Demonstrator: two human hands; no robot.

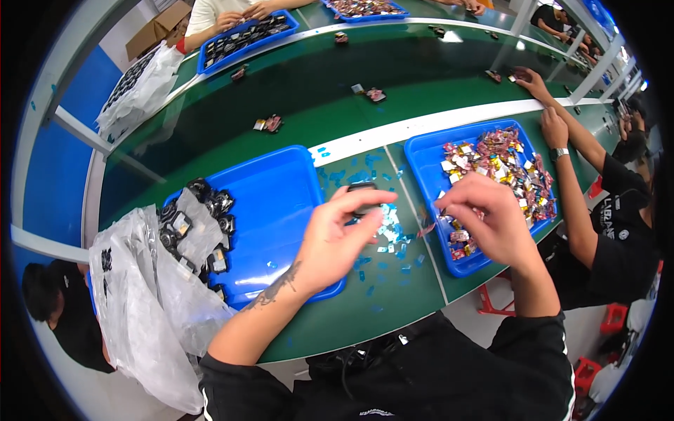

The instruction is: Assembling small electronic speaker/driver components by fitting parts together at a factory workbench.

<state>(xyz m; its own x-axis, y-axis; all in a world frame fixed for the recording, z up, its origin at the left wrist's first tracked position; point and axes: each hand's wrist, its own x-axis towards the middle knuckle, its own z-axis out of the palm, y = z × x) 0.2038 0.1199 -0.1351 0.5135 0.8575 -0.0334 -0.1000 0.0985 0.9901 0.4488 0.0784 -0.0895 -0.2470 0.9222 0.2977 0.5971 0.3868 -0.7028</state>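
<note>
My left hand (335, 235) is closed around a small black plastic housing (362, 188), held between thumb and fingers above the bench. My right hand (488, 214) pinches thumb and forefinger together at the near left rim of a blue tray (415, 165). From its fingertips a small reddish part (426, 229) seems to hang, blurred. That tray holds a heap of small reddish parts (502, 144) with white and yellow pieces. Left of my left hand, a second blue tray (277, 189) has several black housings (217, 261) along its left side.
Blue and white film scraps (393, 231) litter the green bench between the trays. A translucent plastic bag (140, 309) drapes over the left tray. Beyond a white rail, small parts (270, 124) lie on the green belt. A co-worker's arms (562, 140) reach in at right; another person's hands (242, 15) work opposite.
</note>
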